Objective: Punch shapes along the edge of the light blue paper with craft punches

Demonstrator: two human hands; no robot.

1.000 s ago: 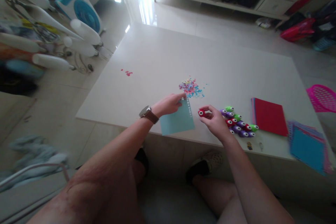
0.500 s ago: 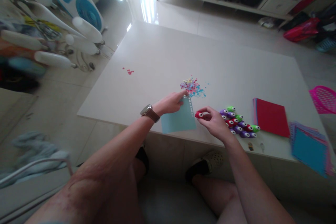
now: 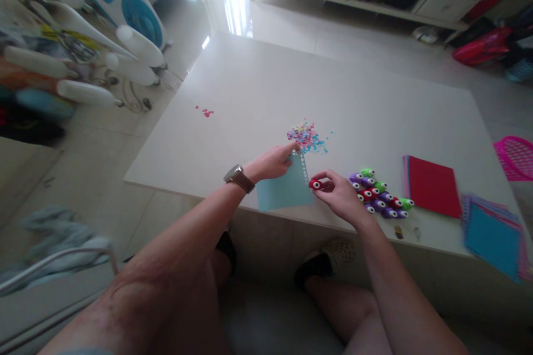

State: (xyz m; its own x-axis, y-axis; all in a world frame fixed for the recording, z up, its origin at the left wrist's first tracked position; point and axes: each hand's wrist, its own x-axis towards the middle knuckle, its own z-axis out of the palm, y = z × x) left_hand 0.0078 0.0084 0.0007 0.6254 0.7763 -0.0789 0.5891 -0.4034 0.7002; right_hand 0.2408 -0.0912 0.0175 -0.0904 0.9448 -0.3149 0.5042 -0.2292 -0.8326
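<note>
White tabletop [image 3: 366, 108] is set over a pale tiled floor. Light-blue sheet [image 3: 285, 193] is laid near the front edge, its right side lined with 1 row of holes. Its upper part is covered by the left hand [image 3: 273, 163], index finger extended; whether paper is pinched cannot be told. Red eye-marked toy [image 3: 315, 183] is pinched between thumb and fingers of the right hand [image 3: 339, 194], at the sheet's right side; contact cannot be confirmed. Similar toys [image 3: 378, 204] are clustered beside that hand. Confetti [image 3: 305, 135] is scattered beyond the sheet. 2 stacks, red-topped paper [image 3: 433, 186] and blue-topped paper [image 3: 493, 236], are placed at right.
</note>
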